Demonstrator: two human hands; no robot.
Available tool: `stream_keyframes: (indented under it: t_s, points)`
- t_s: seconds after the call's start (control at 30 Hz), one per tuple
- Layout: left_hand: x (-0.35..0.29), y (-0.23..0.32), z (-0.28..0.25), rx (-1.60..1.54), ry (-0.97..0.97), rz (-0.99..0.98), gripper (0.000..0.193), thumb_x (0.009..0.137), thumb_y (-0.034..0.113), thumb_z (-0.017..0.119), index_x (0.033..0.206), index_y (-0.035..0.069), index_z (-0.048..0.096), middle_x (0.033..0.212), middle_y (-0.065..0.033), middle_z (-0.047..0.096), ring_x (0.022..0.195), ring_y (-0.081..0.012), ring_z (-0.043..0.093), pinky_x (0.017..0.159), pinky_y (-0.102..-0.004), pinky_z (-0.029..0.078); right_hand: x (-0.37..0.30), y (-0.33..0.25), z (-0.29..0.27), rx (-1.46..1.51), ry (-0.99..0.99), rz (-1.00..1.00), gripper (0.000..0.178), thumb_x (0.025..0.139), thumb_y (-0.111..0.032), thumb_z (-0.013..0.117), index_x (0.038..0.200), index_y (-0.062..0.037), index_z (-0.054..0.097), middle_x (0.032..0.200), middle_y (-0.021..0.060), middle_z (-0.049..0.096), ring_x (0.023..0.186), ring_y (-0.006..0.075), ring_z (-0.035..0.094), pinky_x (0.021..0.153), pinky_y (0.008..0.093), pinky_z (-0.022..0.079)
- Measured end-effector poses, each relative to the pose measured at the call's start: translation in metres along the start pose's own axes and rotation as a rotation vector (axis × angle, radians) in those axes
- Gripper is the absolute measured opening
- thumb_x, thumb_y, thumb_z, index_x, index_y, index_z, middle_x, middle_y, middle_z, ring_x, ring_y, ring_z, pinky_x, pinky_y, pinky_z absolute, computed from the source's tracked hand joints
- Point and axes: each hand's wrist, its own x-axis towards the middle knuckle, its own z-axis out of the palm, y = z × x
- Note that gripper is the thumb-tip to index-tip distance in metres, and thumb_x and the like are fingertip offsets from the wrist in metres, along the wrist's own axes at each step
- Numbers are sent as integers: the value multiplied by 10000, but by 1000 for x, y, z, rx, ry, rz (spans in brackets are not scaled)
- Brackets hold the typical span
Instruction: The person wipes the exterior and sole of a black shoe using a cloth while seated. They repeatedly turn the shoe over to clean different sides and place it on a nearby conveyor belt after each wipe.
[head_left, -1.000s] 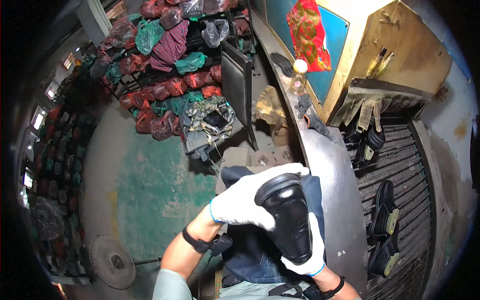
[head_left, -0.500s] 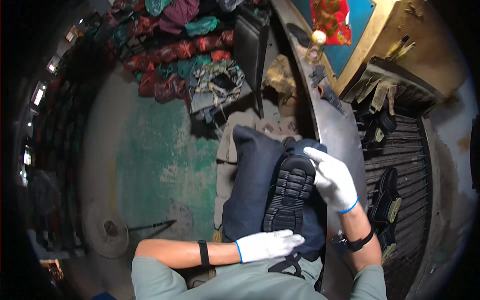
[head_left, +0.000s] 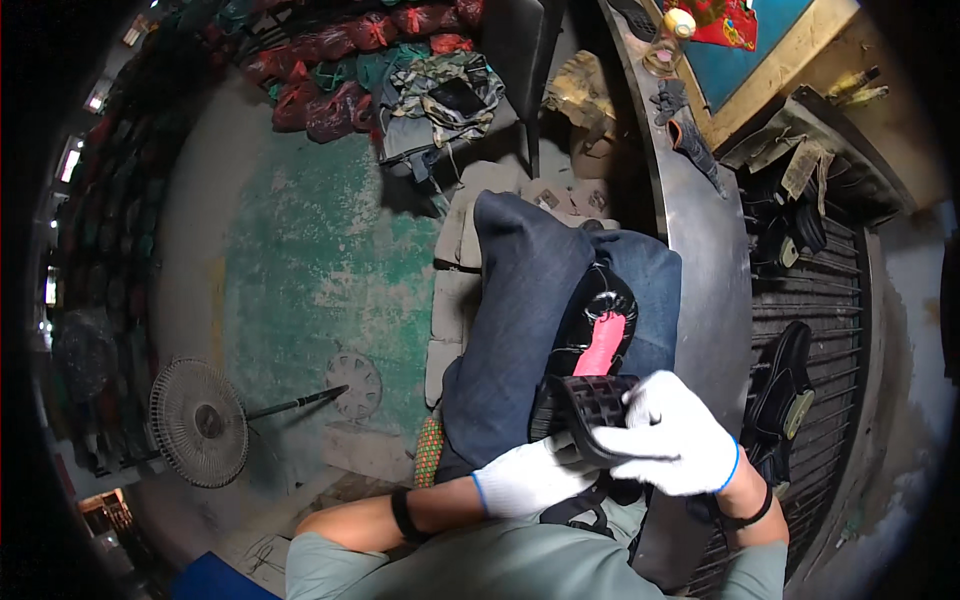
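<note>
Across my thighs lies a black shoe (head_left: 617, 285) with its underside up, a pink patch (head_left: 602, 345) showing on it. A black rubber sole (head_left: 597, 396) with a blocky tread is bent back from the toe end toward my body. My right hand (head_left: 680, 440), in a white knit glove with a blue cuff, is closed on the lifted end of that sole. My left hand (head_left: 530, 478), gloved the same way, lies at the heel end, against the shoe and sole; the sole hides its fingertips.
A metal bench (head_left: 700, 260) runs along my right, with a dark glove (head_left: 670, 100) and a jar (head_left: 662, 55) on it. Beyond is a slatted rack (head_left: 800, 310) holding black shoes (head_left: 780, 385). To the left stand a fan (head_left: 200, 420), bagged bundles (head_left: 335, 105) and a chair (head_left: 515, 75).
My right hand has moved from the toe toward my body, folding the sole back and uncovering the pink patch. My left hand has gone from lying flat to partly behind the sole.
</note>
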Motion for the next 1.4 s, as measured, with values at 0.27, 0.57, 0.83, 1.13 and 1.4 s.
stream_keyframes:
  t_s: [0.27,0.57,0.83,1.13,1.4]
  points:
    - [78,3,-127,-89,131,-35,620,803,234,904,1361,48,709,1335,-184,701,1259,-418,669,1085,-508,536,15,18,-5,381,137,95,619,712,-343,1005,1252,-85,850,1038,58,606,1004,278,579,1055,473,514]
    - [124,-4,-143,-116,247,-531,605,786,169,958,1334,35,738,1252,-174,729,1126,-361,728,970,-431,610,14,19,45,872,749,807,490,740,18,944,1192,73,764,1133,90,670,969,171,648,869,304,523]
    - [166,-29,-176,-236,57,-974,631,839,329,972,1301,-27,731,1104,-202,778,980,-270,789,842,-373,633,38,42,11,153,499,861,598,823,-101,926,1382,9,744,752,42,555,634,151,513,633,317,475]
    - [140,13,-134,168,334,-617,344,885,214,899,1160,38,790,925,-165,763,808,-324,760,734,-381,601,36,12,39,-269,667,454,581,847,-50,876,1378,106,700,999,186,718,846,326,701,752,407,588]
    - [109,93,-160,-14,455,-408,1203,697,512,1049,1554,-133,506,1361,-269,737,1209,-366,770,1047,-456,608,19,-55,43,-240,787,239,328,783,6,772,1104,71,790,1184,256,746,1025,409,760,890,446,638]
